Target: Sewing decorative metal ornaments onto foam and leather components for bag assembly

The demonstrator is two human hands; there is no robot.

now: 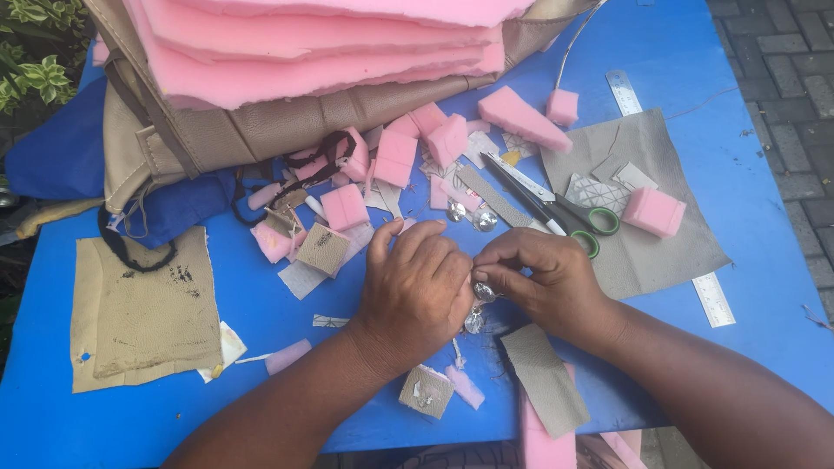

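While both hands meet over the blue table (pixel 764 217), they pinch small silver buttons (pixel 483 293) between them.

Left hand (pixel 415 287) curls over the buttons, fingers closed against them; right hand (pixel 543 278) grips one with thumb and fingertips. Just beyond lie green-handled scissors (pixel 556 208), two more shiny buttons (pixel 472 214), pink foam blocks (pixel 395 156) and grey leather scraps (pixel 543 373). A steel ruler (pixel 712 300) lies under the grey sheet (pixel 669 252).

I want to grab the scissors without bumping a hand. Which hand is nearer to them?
Right. The right hand lies just below the green-handled scissors, almost at the handles; the left hand is farther off, below and left.
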